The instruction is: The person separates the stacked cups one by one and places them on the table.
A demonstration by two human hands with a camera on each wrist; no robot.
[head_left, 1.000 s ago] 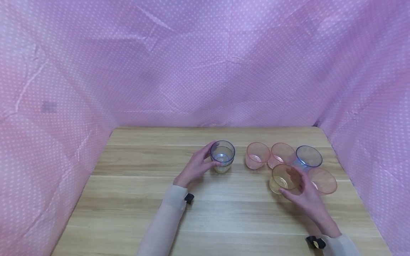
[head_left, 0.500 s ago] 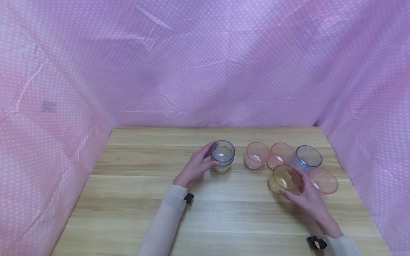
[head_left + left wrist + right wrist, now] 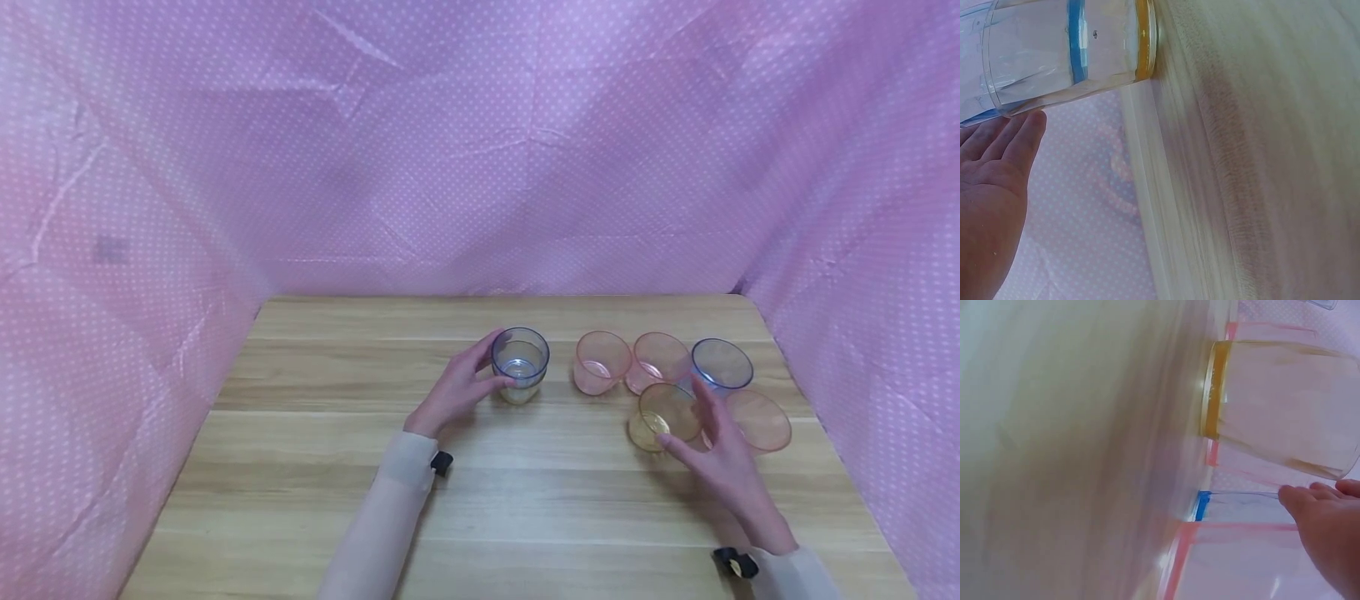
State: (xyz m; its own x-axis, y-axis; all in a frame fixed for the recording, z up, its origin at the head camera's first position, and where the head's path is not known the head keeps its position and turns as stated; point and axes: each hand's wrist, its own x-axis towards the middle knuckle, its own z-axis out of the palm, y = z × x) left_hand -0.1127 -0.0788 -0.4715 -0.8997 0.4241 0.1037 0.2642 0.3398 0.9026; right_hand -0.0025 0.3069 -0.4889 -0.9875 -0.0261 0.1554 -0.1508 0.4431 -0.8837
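A clear blue cup nested in a yellow one [image 3: 520, 367] stands upright mid-table. My left hand [image 3: 501, 362] holds this stack from the left, fingers behind it and thumb in front. In the left wrist view the fingertips [image 3: 1022, 134] lie by the stack's [image 3: 1072, 56] rim. A lone yellow cup [image 3: 662, 417] stands to the right. Beside it hovers my right hand [image 3: 684, 417], fingers spread and relaxed, thumb by the cup's near side. In the right wrist view the fingertips [image 3: 1310, 500] sit just off the yellow cup [image 3: 1272, 406].
Two pink cups [image 3: 602, 362] [image 3: 660, 360], a blue cup [image 3: 722, 365] and another pink cup [image 3: 757, 421] crowd around the yellow one. The wooden table [image 3: 337, 467] is walled on three sides by pink dotted cloth [image 3: 480, 167].
My right hand's fingers have drawn off the yellow cup's rim and spread to its right. The left hand and its stack have not moved.
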